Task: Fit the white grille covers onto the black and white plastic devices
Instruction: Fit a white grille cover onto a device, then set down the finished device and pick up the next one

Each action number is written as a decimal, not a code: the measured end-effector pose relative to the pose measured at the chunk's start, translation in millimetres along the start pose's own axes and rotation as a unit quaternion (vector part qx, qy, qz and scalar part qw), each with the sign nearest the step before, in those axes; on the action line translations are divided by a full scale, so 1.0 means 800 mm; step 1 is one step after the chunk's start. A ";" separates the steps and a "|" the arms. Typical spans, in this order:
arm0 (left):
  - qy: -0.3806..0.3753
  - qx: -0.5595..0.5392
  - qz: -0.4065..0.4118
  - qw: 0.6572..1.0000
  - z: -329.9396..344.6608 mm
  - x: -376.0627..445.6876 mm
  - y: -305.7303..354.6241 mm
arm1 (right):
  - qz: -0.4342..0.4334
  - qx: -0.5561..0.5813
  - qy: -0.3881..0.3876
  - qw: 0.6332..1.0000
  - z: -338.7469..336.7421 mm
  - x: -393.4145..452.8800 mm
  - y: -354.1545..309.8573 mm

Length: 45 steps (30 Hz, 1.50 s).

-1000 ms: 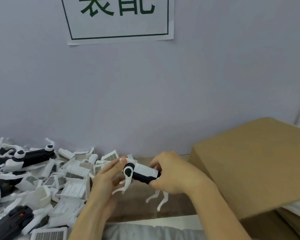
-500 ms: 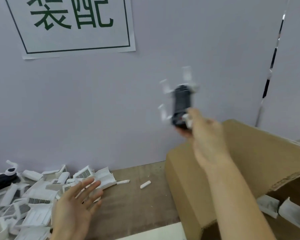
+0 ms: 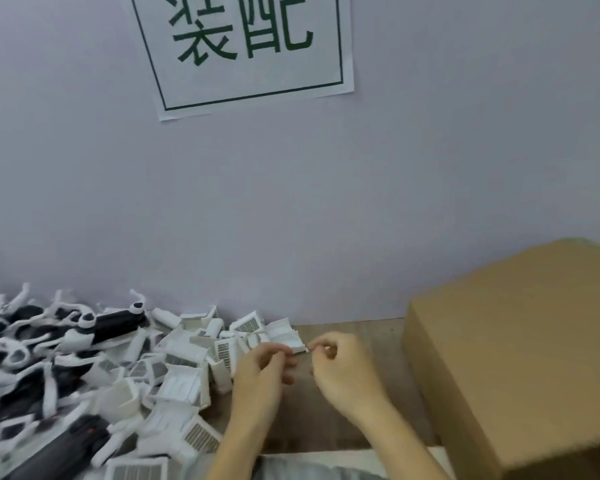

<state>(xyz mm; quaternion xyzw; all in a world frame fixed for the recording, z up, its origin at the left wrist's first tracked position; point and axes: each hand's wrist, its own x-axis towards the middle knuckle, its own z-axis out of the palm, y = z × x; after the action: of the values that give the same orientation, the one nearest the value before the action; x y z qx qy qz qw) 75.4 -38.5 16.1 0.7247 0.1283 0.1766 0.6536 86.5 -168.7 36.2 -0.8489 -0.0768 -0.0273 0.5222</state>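
Note:
White grille covers (image 3: pixel 187 358) lie in a heap on the left half of the wooden table (image 3: pixel 343 431). Black and white devices (image 3: pixel 118 322) with white curved arms are piled at the far left, and another one (image 3: pixel 66 448) lies near the front edge. My left hand (image 3: pixel 260 372) and my right hand (image 3: pixel 343 368) meet at the heap's right edge. The right thumb and forefinger pinch a small white piece (image 3: pixel 306 349). My left fingers are curled close to it, beside a cover (image 3: pixel 284 334); blur hides whether they hold anything.
A large cardboard box (image 3: pixel 516 358) fills the right side, close to my right forearm. A lilac wall with a paper sign (image 3: pixel 250 46) backs the table. A white strip (image 3: pixel 326 457) runs along the front edge.
A second ago both hands held a black and white device. My right hand then carried it up over the box. Now that device is out of sight and both hands are back at the heap.

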 end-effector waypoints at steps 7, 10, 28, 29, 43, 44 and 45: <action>-0.034 0.304 0.157 0.939 -0.024 0.009 0.048 | -0.077 0.008 -0.031 0.996 0.038 0.006 0.033; -0.087 0.501 0.177 0.843 -0.056 0.047 0.080 | -0.063 0.025 -0.039 0.997 0.041 0.006 0.039; 0.067 0.780 0.009 0.621 -0.284 0.197 0.062 | -0.070 0.004 -0.044 0.997 0.049 0.025 0.051; 0.084 0.778 0.046 0.621 -0.282 0.193 0.068 | -0.075 0.007 -0.039 0.996 0.050 0.025 0.051; -0.034 0.670 0.265 0.692 -0.084 0.006 0.109 | -0.356 0.027 -0.063 0.932 0.033 0.003 -0.013; -0.007 0.674 0.258 0.692 -0.074 -0.001 0.105 | -0.345 0.023 -0.077 0.935 0.032 0.004 -0.011; 0.020 0.682 0.251 0.687 -0.065 -0.008 0.099 | -0.325 0.024 -0.086 0.941 0.030 0.007 -0.006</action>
<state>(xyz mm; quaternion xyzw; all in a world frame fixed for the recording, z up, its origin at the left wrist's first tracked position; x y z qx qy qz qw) 44.4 -3.2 98.8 0.9721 0.0401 0.2120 -0.0925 90.2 -144.4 30.3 -0.7644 -0.3939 -0.1203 0.4961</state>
